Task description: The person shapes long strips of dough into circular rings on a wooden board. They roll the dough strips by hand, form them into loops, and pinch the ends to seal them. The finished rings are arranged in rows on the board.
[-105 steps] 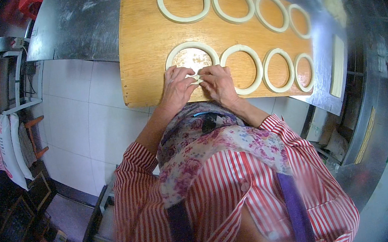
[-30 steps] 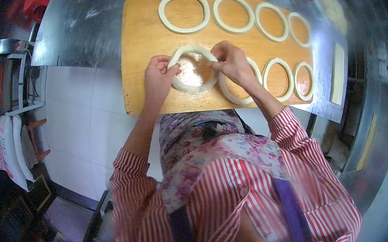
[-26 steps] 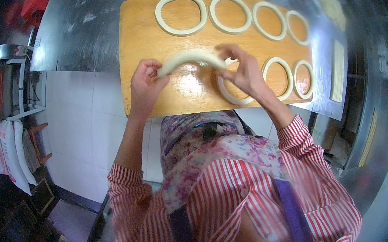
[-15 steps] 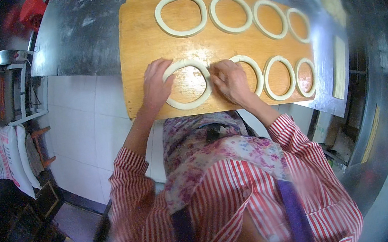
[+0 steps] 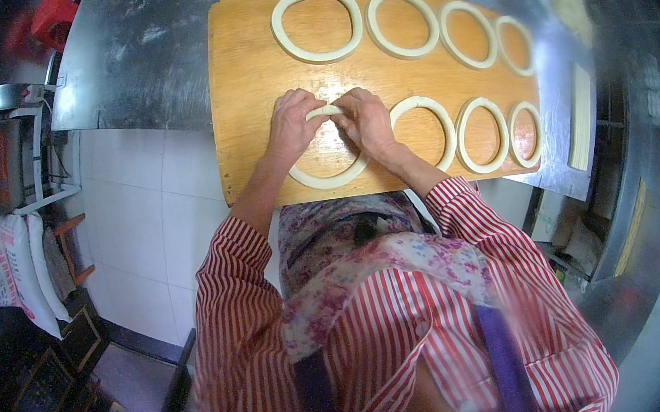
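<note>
Pale dough ring [image 5: 332,174] lies under both hands, left hand [image 5: 292,127] and right hand [image 5: 366,120] seemingly pinching its far edge.

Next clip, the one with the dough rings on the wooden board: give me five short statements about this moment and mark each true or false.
1. Both hands, the left hand and the right hand, meet at the far side of one dough ring. True.
2. The wooden board lies on a metal table. True.
3. The far row on the board holds two rings. False: four rings lie there, starting with the far-left ring.
4. The ring being handled is at the right end of the near row. False: it is at the left end, with three more rings to its right.
5. The person's sleeves are plain blue. False: they are red-and-white striped.
</note>
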The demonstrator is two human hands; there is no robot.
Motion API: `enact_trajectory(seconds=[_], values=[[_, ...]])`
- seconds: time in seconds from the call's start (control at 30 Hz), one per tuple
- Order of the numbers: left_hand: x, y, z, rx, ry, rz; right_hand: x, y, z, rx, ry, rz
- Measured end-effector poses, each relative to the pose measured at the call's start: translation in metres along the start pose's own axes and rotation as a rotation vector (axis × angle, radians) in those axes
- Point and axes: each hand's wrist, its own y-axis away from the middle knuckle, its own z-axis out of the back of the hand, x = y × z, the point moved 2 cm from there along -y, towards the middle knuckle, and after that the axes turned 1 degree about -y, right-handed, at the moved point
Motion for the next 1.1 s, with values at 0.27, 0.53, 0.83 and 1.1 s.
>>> enact_trajectory(seconds=[0.27,0.53,0.83,1.1], values=[[-0.010,-0.012,0.004,0.100,-0.088,-0.128,0.002,0.012,0.025,0.148,0.160,-0.134],[-0.013,-0.013,0.002,0.051,-0.095,-0.106,0.017,0.045,0.043,0.040,0.240,-0.053],[-0.023,-0.034,-0.009,0.240,-0.144,-0.291,0.031,0.085,0.028,0.359,0.251,0.309],[-0.029,-0.036,-0.020,0.237,-0.175,-0.292,0.028,0.077,0.053,0.223,0.144,0.201]])
